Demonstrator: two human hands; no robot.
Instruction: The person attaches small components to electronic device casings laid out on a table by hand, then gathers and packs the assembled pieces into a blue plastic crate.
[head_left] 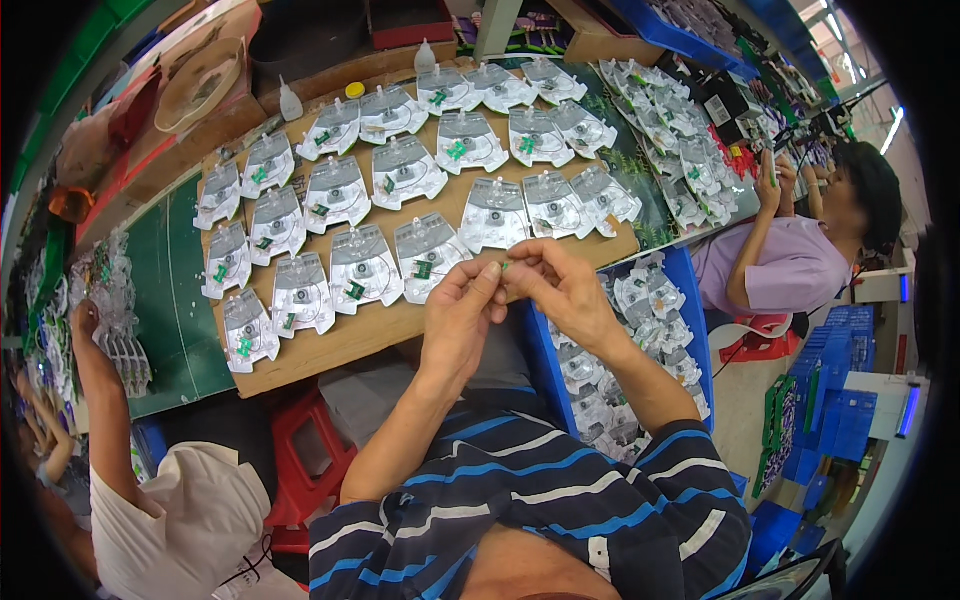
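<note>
the left hand (462,305) and right hand (562,290) meet fingertip to fingertip, pinching a small green piece (504,266) between them; the fingers cover most of it, so its shape is hard to make out. it sits in front of the near edge of a brown board (290,362) on the green counter (170,290). rows of grey-and-silver housings (365,268) fill the board, many with little green circuit boards, their wires too fine to trace. the forearms partly hide a blue bin (548,372) of clear parts (650,310). at left, a white-shirted person (190,520) shows without a head.
</note>
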